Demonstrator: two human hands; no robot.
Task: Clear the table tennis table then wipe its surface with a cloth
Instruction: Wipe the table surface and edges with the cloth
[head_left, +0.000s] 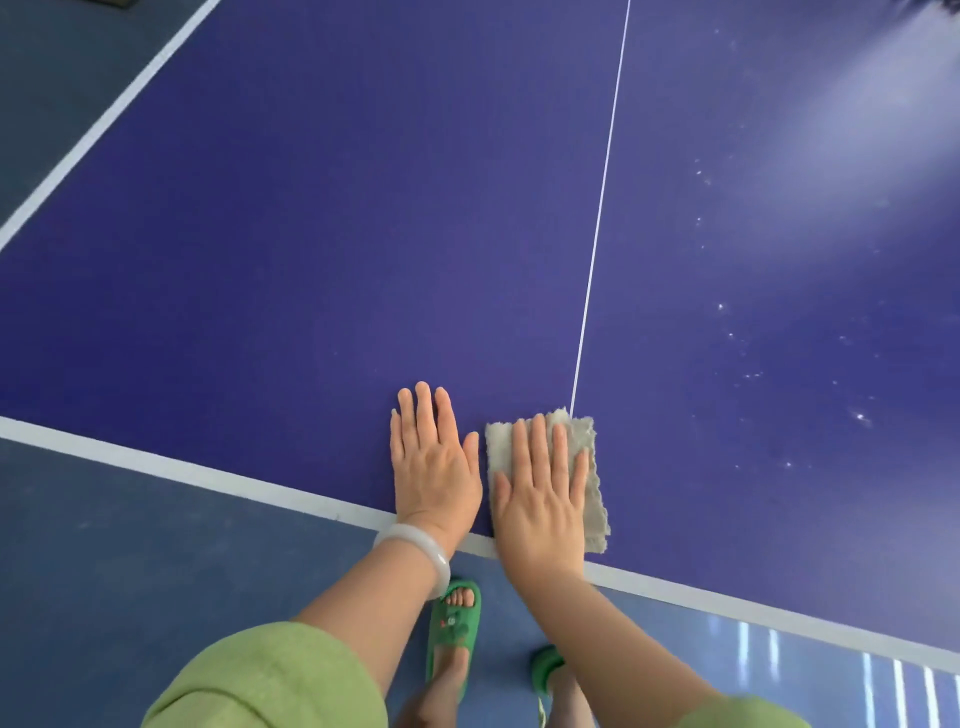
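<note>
The blue table tennis table (322, 249) fills most of the view, with a white centre line and white edge stripes. A folded grey-beige cloth (589, 467) lies flat on it by the near edge, at the foot of the centre line. My right hand (543, 493) presses flat on the cloth, fingers spread. My left hand (434, 462) rests palm down on the bare table just left of the cloth, holding nothing. A pale bangle sits on my left wrist.
White specks and dust (748, 374) dot the table's right half. The near table edge (208, 475) runs diagonally across the lower view. Below it is blue floor (104, 597) and my feet in green slippers (454, 634).
</note>
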